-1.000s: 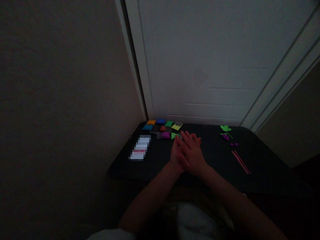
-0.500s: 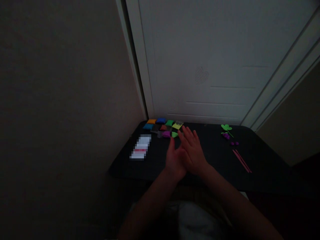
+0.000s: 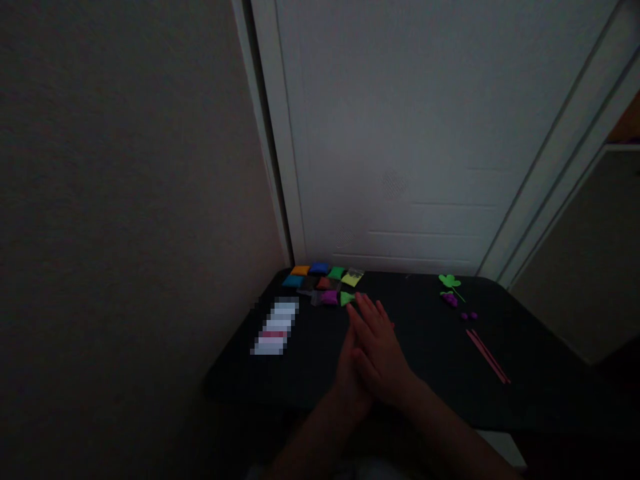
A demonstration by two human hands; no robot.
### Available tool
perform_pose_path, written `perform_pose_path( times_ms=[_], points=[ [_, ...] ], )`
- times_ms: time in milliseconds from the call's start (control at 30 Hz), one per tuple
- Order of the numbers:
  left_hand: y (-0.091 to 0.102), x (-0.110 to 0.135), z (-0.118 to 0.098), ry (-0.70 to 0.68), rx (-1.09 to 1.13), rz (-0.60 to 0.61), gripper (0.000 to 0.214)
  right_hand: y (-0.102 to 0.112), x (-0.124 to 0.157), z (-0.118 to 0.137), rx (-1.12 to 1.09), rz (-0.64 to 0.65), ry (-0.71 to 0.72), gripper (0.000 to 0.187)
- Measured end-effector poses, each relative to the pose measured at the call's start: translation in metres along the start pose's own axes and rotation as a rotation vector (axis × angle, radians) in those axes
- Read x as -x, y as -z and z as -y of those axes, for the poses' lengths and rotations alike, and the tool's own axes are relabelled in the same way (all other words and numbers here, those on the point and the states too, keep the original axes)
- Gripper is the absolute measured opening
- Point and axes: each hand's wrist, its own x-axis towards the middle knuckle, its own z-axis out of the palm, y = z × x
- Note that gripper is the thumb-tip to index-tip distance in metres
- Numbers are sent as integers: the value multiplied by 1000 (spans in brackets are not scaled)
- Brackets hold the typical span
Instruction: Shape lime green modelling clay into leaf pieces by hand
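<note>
My left hand (image 3: 346, 375) and my right hand (image 3: 380, 348) are pressed palm to palm above the near middle of the table. The right hand lies over the left, its fingers straight and close together, pointing forward. Whatever may be between the palms is hidden. Just beyond the fingertips sits a light green clay packet (image 3: 347, 299), with a purple clay packet (image 3: 330, 297) to its left. Over on the right are a purple berry-like cluster (image 3: 450, 300) with a bit of green and two small purple balls (image 3: 469, 316).
Several coloured packets, among them a blue packet (image 3: 319, 268), lie at the back left of the dark table (image 3: 420, 307). A blurred-out white object (image 3: 276, 327) is at left. A green leaf shape (image 3: 450, 281) and two pink sticks (image 3: 487, 357) lie right. Behind stands a white door (image 3: 390, 120).
The palms have slid against each other, and the left hand now lies more behind the right. The camera has tilted up, so the table appears lower.
</note>
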Motion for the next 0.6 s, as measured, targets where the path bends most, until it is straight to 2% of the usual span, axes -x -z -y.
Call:
perform_pose_path(
  times_ms=[67,133,267,433,533,600],
  points=[
    [5,-6,-7,73,175,114,54,-5,3,-12,30,27,-27,56],
    [12,-14,-11,125,248,114,56,-9,8,-16,43,68,-26,57],
    [26,-34,-10,69,250,45,60,-13,12,-7,18,94,2,59],
    [27,-41,14,170,155,139,55,-9,6,3,-33,46,20,56],
    [19,-33,25,38,165,109,46,-4,2,-3,-19,12,5,55],
    [14,-32,21,-10,282,126,42,-4,-1,-15,26,19,6,54]
  ],
)
